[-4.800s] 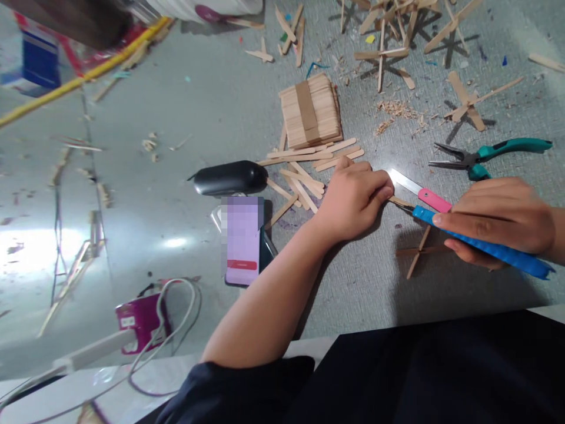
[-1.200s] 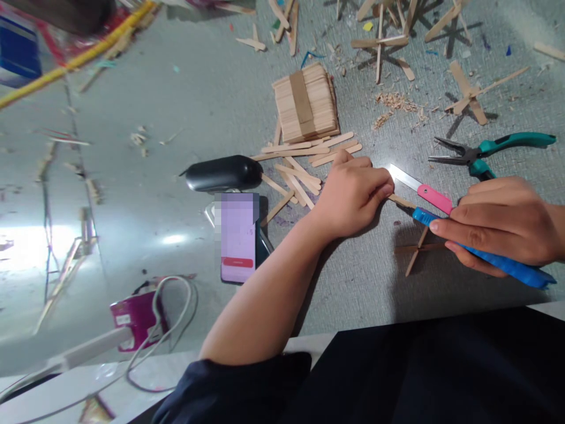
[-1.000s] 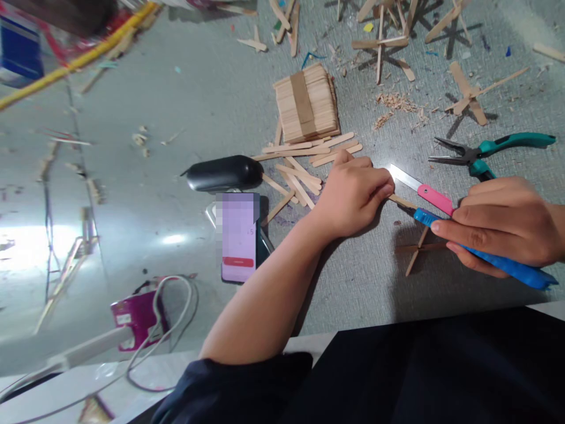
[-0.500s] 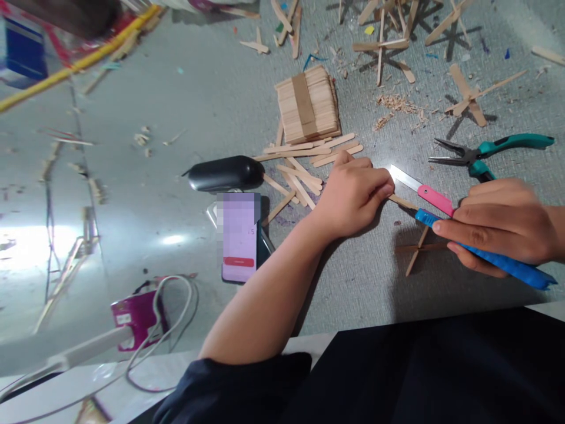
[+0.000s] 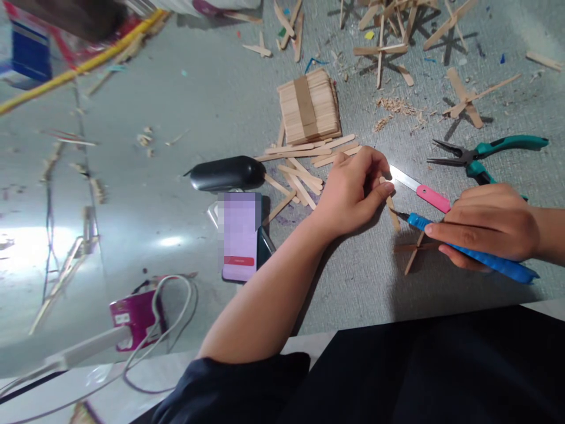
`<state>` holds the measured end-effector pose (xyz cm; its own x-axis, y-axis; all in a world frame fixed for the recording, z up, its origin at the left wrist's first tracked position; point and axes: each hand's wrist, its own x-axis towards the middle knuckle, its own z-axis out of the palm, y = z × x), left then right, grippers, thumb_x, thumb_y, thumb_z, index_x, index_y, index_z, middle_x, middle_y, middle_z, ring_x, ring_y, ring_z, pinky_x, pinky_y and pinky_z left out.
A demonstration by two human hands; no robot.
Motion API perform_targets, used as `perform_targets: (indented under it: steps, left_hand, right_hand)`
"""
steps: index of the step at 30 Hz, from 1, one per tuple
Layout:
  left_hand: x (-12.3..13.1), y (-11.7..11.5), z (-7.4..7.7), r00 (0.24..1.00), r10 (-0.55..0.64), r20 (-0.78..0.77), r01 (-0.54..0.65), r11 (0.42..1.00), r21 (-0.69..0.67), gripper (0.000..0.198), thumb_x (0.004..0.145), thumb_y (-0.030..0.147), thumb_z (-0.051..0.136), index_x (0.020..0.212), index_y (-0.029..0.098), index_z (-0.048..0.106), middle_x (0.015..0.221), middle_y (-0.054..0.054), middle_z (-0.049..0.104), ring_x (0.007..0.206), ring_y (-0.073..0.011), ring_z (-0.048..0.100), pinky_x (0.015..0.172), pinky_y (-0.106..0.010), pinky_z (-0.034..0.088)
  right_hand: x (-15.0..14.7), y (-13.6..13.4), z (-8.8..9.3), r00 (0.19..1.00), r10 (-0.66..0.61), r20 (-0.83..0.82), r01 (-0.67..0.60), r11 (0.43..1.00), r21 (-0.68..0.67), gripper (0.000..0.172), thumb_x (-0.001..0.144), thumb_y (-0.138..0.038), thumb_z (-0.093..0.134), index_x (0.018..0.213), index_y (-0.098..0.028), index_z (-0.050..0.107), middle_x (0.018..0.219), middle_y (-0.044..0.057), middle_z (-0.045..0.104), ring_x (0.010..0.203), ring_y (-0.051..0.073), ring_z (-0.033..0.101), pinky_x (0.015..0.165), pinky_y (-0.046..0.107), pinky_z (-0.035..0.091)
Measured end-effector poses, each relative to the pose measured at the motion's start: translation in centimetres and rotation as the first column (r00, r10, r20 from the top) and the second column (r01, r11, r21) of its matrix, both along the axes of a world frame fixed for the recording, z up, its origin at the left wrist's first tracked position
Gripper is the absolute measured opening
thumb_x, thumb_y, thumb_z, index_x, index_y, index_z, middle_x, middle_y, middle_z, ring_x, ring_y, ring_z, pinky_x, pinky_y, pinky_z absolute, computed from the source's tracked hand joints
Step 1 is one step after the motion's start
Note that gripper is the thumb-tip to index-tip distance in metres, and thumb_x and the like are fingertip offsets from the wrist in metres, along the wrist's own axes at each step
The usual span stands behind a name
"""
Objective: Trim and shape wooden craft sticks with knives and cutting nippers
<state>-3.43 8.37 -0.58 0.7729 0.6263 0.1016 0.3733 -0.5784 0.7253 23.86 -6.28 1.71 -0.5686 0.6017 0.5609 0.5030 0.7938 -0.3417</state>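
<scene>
My left hand (image 5: 357,188) is closed, pinching a short wooden craft stick (image 5: 392,213) between thumb and fingers. The stick points down toward me from the thumb. In my right hand (image 5: 488,227) is a blue craft knife (image 5: 488,261); its narrow dark tip is at or very close to the stick's side, and I cannot tell whether they touch. A pink-handled knife (image 5: 430,196) with a bright blade lies just beyond, its handle end hidden by my right hand. Below the stick is a small crossed-stick piece (image 5: 415,250), partly hidden by my right hand.
A banded stack of craft sticks (image 5: 309,106) stands beyond loose sticks (image 5: 300,176). Green pliers (image 5: 474,158) lie at right, near crossed-stick pieces (image 5: 465,100) and wood shavings (image 5: 395,106). A black case (image 5: 227,174), a phone (image 5: 239,241) and a cable (image 5: 189,300) are left.
The stick in my left hand has swung from pointing right to pointing down toward me. My left fingers have lifted and curled. My right hand has shifted slightly left with the craft knife.
</scene>
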Motion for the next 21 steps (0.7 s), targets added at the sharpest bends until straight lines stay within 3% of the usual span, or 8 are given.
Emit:
perform_targets:
  steps: [8,13,16,21]
  left_hand:
    - [-0.2,0.2,0.4,0.997,-0.076,-0.019,0.078,0.994,0.072,0.02,0.11,0.034,0.059,0.111,0.025,0.076,0.101,-0.006,0.085,0.097,-0.027,0.076,0.099,-0.052,0.049]
    - [-0.7,0.9,0.7,0.963,-0.264,0.053,0.26,0.963,0.077,0.047,0.087,0.027,0.061,0.13,0.024,0.08,0.115,-0.01,0.088,0.105,-0.0323,0.077,0.098,-0.055,0.049]
    - [-0.9,1.0,0.7,0.946,-0.32,0.051,0.316,0.946,0.071,0.066,0.084,0.035,0.068,0.148,0.024,0.075,0.135,-0.013,0.087,0.118,-0.036,0.077,0.105,-0.058,0.049]
    - [-0.8,0.6,0.5,0.958,-0.284,-0.047,0.287,0.952,0.106,0.083,0.096,0.066,0.08,0.166,0.023,0.067,0.146,-0.016,0.082,0.128,-0.0392,0.073,0.111,-0.057,0.047]
  right_hand:
    - [-0.1,0.3,0.6,0.999,0.041,-0.006,-0.041,0.999,-0.014,0.017,0.129,-0.022,0.056,0.133,-0.019,0.072,0.085,-0.007,0.083,0.064,0.01,0.072,0.063,0.031,0.052]
    - [0.1,0.4,0.4,0.999,0.026,0.029,-0.027,0.999,0.028,0.018,0.127,-0.022,0.057,0.137,-0.019,0.071,0.085,-0.006,0.083,0.066,0.012,0.073,0.062,0.032,0.053]
    - [0.3,0.4,0.1,0.998,-0.028,0.06,0.022,0.995,0.094,0.021,0.121,-0.025,0.065,0.138,-0.016,0.073,0.088,-0.001,0.083,0.068,0.016,0.072,0.06,0.034,0.055]
    - [0.5,0.2,-0.5,0.995,-0.079,0.059,0.074,0.995,0.069,0.031,0.115,-0.022,0.07,0.146,-0.019,0.07,0.09,-0.002,0.083,0.07,0.018,0.071,0.062,0.035,0.055]
